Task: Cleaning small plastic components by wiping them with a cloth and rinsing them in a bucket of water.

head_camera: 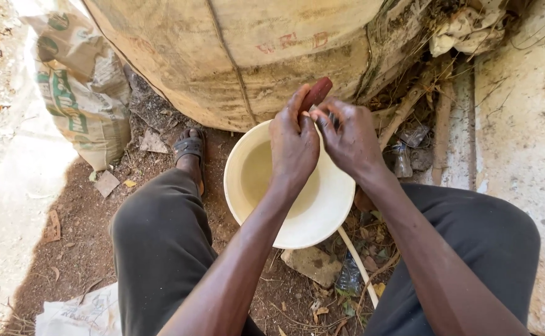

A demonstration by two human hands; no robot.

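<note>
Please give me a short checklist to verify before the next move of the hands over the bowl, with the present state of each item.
1. Left hand grips the reddish-brown elongated piece: ok.
2. Right hand touches the same piece: cannot tell, the fingers hide the contact.
3. Round cream plastic bowl lies below both hands: ok.
4. Bowl is level: not ok, it looks tilted between the knees.
5. Contents of the bowl: cannot tell, only a bare inner wall shows.
6. Sandalled foot stands apart from the bowl: ok.
</note>
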